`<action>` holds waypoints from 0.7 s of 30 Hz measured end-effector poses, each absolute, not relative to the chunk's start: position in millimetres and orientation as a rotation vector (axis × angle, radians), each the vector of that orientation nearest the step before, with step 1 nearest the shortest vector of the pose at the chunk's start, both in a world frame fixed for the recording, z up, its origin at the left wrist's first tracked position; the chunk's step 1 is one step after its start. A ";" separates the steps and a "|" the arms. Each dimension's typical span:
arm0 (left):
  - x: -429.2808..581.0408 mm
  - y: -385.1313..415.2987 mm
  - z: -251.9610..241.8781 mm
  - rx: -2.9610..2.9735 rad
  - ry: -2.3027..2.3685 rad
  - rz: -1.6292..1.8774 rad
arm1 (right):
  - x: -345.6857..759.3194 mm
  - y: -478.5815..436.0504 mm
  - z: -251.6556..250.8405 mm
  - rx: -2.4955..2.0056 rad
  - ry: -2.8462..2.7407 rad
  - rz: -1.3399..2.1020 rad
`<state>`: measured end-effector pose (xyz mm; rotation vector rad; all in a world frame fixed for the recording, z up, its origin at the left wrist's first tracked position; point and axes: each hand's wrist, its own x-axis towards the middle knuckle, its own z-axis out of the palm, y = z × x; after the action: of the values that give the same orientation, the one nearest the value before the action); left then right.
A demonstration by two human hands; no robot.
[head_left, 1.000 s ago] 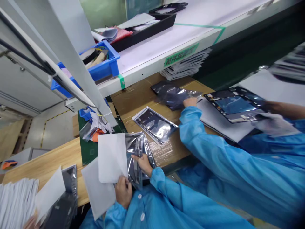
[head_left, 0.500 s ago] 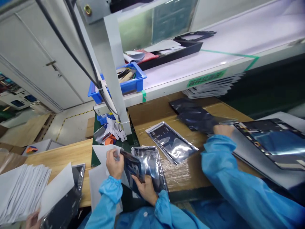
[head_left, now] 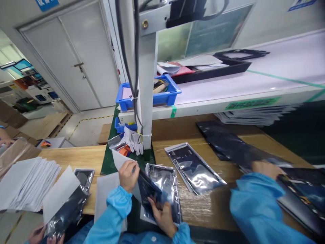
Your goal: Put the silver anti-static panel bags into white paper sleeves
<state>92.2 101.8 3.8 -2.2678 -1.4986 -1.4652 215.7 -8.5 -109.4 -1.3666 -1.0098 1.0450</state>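
Note:
My left hand (head_left: 129,174) pinches the upper edge of a dark, glossy flat panel (head_left: 149,189), with a white sheet (head_left: 121,159) behind it at the fingers. My right hand (head_left: 164,217) grips the same panel lower down, thumb on its face. The panel is tilted over another panel in a clear shiny bag (head_left: 167,174). To the right, a bagged dark panel (head_left: 195,169) lies flat on the brown cardboard (head_left: 198,205). Whether the held panel is inside a bag, I cannot tell.
A co-worker's hand (head_left: 266,168) at right is on dark bags (head_left: 228,142). Another person's hands (head_left: 38,234) at far left hold a bag beside a stack of white sheets (head_left: 30,183). A metal post (head_left: 146,84) and shelf edge (head_left: 198,111) stand ahead, with a blue bin (head_left: 165,99).
The view has turned left, so the scene sits farther right. My hands keep hold of the panel. At far left, both of the other person's hands now show on the bag.

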 end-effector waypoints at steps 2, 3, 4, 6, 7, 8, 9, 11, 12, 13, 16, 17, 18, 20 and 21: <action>86.3 103.6 2.5 -2.254 -1.517 -1.457 | 221.0 -10.0 -110.7 -1.360 -1.041 1.053; 85.5 102.4 2.0 -2.273 -1.511 -1.449 | 222.7 -10.1 -112.3 -1.358 -1.067 1.050; 86.5 99.7 1.8 -2.308 -1.501 -1.437 | 223.5 -9.8 -114.3 -1.356 -1.103 1.044; 94.0 90.2 2.3 -2.414 -1.464 -1.402 | 223.1 -7.8 -119.3 -1.356 -1.196 1.025; 99.8 84.2 2.9 -2.474 -1.441 -1.384 | 222.1 -6.4 -121.7 -1.369 -1.235 1.000; 106.1 78.0 3.5 -2.527 -1.416 -1.370 | 220.9 -5.0 -123.8 -1.393 -1.258 0.965; 112.3 72.1 3.8 -2.566 -1.395 -1.365 | 219.7 -3.8 -125.1 -1.420 -1.261 0.929; 121.6 62.8 2.0 -2.556 -1.410 -1.384 | 217.8 -1.9 -124.3 -1.457 -1.233 0.882; 123.8 59.7 -0.7 -2.503 -1.461 -1.394 | 217.3 -1.4 -121.8 -1.468 -1.200 0.880; 124.0 57.4 -5.0 -2.436 -1.533 -1.387 | 217.2 -0.9 -117.7 -1.476 -1.147 0.891; 113.7 52.8 -25.5 -2.332 -1.817 -1.202 | 220.0 1.1 -98.4 -1.488 -0.902 0.917; 107.7 50.9 -33.7 -2.351 -1.915 -1.081 | 222.1 2.2 -90.9 -1.493 -0.823 0.914; 101.2 48.8 -41.8 -2.377 -2.014 -0.935 | 224.8 3.4 -83.5 -1.500 -0.762 0.916; 88.6 43.5 -55.6 -2.406 -2.201 -0.610 | 231.2 5.9 -70.9 -1.531 -0.684 0.922; 83.4 40.5 -60.9 -2.408 -2.278 -0.448 | 234.5 7.0 -66.1 -1.547 -0.650 0.920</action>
<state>83.4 40.5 -60.9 -2.4083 -2.2782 -0.4475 234.5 7.0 -66.1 -1.5471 -0.6500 0.9201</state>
